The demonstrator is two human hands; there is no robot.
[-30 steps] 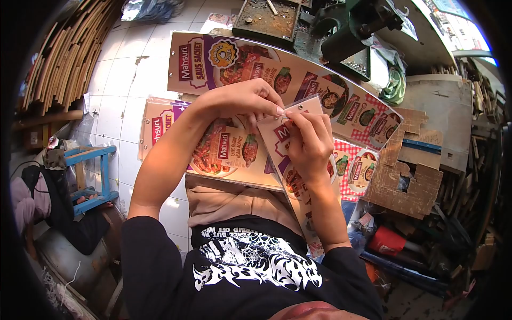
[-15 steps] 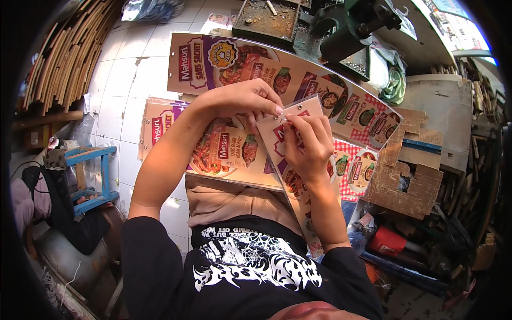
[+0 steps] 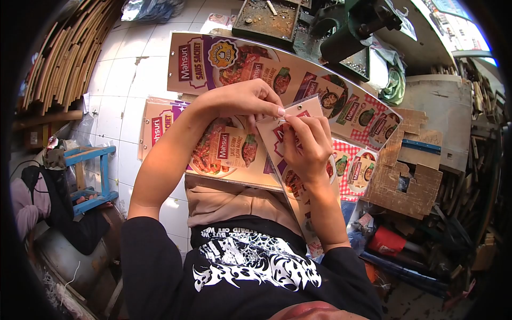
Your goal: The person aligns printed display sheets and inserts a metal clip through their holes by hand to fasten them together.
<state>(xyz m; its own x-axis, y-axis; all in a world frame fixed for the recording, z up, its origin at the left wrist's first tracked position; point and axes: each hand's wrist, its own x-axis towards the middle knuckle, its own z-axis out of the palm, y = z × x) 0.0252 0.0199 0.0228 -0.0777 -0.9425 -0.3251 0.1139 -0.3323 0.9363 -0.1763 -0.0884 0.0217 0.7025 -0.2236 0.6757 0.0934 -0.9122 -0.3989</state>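
Note:
A narrow printed sheet (image 3: 296, 184) with metal eyelets slants across the stack in front of me. At its upper left corner my left hand (image 3: 257, 100) is closed, thumb and finger pinched at a thin white string (image 3: 282, 120) beside an eyelet. My right hand (image 3: 309, 140) lies over the sheet, its fingertips pinched together on the same string, almost touching my left thumb. How the string passes through the eyelet is hidden by the fingers. Beneath are more printed sheets (image 3: 226, 146), and a long printed banner (image 3: 293, 80) lies beyond them.
Green machine (image 3: 341, 40) with metal trays (image 3: 266, 21) stands beyond the banner. Wooden strips (image 3: 66, 58) are stacked at far left, above a blue frame (image 3: 106, 170). Torn cardboard (image 3: 405, 165) lies right, near a red object (image 3: 386, 241). Another person's dark clothing shows at lower left.
My right fingertips have shifted slightly around the string, and more of its white length shows. My left hand has barely moved.

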